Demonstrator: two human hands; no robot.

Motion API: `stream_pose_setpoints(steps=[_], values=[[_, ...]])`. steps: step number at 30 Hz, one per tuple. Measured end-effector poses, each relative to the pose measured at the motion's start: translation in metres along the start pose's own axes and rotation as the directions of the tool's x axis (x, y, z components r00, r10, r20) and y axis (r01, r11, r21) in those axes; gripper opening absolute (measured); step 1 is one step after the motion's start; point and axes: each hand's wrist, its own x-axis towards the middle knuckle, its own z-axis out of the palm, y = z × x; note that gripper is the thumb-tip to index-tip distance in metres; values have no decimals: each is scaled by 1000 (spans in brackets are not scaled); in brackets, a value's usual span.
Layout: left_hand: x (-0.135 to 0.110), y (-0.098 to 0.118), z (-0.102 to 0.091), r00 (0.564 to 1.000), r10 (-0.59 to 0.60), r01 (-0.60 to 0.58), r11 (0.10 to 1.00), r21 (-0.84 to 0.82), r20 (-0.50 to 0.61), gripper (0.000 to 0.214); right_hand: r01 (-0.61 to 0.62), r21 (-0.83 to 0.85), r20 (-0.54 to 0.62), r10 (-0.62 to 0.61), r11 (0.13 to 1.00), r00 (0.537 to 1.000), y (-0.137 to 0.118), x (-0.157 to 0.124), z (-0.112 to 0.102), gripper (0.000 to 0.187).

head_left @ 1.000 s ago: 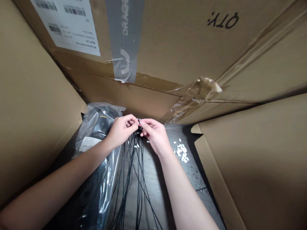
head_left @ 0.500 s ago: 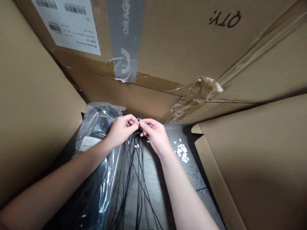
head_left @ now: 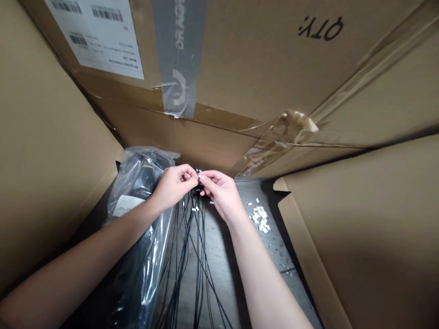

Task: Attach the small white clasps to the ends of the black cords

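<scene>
Both my hands are raised together at the middle of the view, fingertips meeting at the gathered top ends of a bundle of thin black cables (head_left: 194, 246). My left hand (head_left: 174, 185) and my right hand (head_left: 221, 194) pinch these ends, which my fingers mostly hide. From there the cables hang down toward me over a grey wood-grain surface (head_left: 222, 260). A pile of small white tabs (head_left: 259, 216) lies right of my right hand, not touching it, and a few stray tabs sit near the cables.
A clear plastic bag (head_left: 137, 176) holding a dark item lies under my left forearm, with a white label (head_left: 125, 205) on it. Brown cardboard panels (head_left: 61, 137) surround the space on the sides and above, with a barcode sheet (head_left: 92, 32) and grey tape (head_left: 179, 55).
My fingertips have shifted slightly at the cable ends, and my right hand sits a little closer to my left. The view has tilted a little; the cables, bag and tabs stay in place.
</scene>
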Motion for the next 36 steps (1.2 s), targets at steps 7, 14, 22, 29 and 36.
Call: stream_pose_setpoints(steps=[7,14,22,29,36], values=[[0,0,0,1000,-5,5,1000,-5,3,12,-11,16,3,11,1000,1000,0,0,0,22],[0,0,0,1000,6,-6,1000,-21,24,12,1,26,11,-1,1000,1000,0,0,-1,22],[1,-2,1,999,21,-16,994,-110,48,14,13,15,-8,-13,1000,1000,2,1,-2,23],[2,-5,1,999,-3,7,992,-124,36,16,31,-21,-55,-32,999,998,5,2,-2,26],[3,-6,1,1000,-16,19,992,-122,24,18,39,-11,-75,-40,999,996,5,3,1,24]])
